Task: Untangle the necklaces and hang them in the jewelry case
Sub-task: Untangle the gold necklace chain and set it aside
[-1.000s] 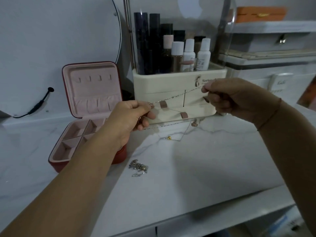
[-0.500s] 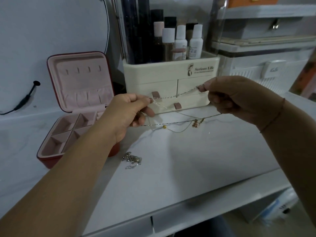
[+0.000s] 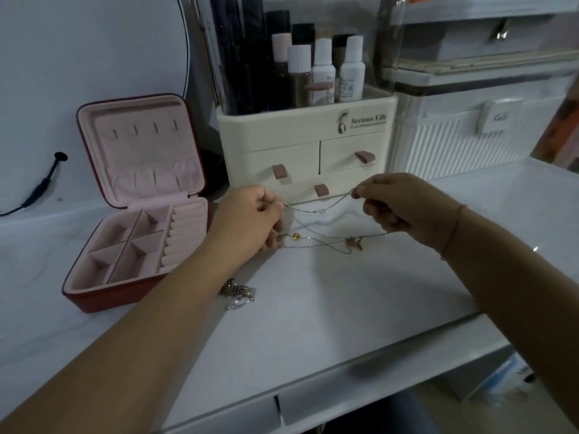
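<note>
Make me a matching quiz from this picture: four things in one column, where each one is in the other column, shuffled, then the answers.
Things:
1. jewelry case
2. thin chain
3. silver jewelry heap
4. white-capped bottles

Places:
A. standing in the top of the cream organizer
B. open on the counter, far left
C. stretched between the left hand and the right hand
D. lying loose on the counter, in neither hand

Pairs: 1-B, 2-C, 3-D, 4-A.
</note>
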{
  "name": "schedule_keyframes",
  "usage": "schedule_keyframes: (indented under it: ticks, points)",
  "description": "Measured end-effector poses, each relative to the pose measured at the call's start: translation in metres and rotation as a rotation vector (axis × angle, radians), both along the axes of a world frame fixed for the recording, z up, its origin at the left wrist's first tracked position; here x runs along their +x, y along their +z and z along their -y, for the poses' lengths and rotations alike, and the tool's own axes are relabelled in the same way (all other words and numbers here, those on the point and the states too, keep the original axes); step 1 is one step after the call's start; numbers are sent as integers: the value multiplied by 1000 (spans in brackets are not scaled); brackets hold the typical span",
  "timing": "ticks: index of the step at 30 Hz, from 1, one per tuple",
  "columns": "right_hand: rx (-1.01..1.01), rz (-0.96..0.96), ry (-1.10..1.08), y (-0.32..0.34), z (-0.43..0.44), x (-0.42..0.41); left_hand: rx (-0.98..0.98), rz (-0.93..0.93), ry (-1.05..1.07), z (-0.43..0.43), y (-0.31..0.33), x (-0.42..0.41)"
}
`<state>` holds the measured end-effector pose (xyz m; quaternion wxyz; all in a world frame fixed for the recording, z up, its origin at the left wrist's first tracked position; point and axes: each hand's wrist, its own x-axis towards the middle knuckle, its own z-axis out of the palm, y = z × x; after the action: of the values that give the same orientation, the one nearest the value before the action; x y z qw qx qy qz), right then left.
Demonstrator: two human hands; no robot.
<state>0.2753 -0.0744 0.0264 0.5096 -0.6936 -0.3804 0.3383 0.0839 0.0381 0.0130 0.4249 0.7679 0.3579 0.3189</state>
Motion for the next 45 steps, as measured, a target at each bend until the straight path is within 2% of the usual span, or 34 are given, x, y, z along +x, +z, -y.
schedule_keyframes:
  ticks: [6, 10, 14, 20, 27, 30, 34, 37, 40, 45]
  points:
    - [31, 28, -31, -14, -12, -1, 232, -111, 59, -4, -7, 0]
    - [37, 68, -20, -14, -13, -3, 440, -250, 42, -4, -7, 1]
    - [39, 85, -14, -15, -13, -3, 410, -225, -87, 3, -1, -2]
    - [52, 55, 13, -16, -12, 0, 344, -357, -206, 3, -3, -2]
    - [67, 35, 25, -17, -12, 3, 376, -396, -212, 5, -1, -1]
    - [81, 22, 27, -19, -12, 5, 361, -329, -183, 9, 3, -3]
    - [126, -51, 13, -18, -10, 4, 161, -36, -90, 10, 27, -18]
    - [145, -97, 0, -18, -9, 5, -17, 150, -147, 14, 50, -32]
    - [157, -126, 2, -17, -9, 6, -49, 163, -222, 27, 63, -44]
    - [177, -195, -6, -17, -9, 8, 40, 29, -193, 35, 63, -62]
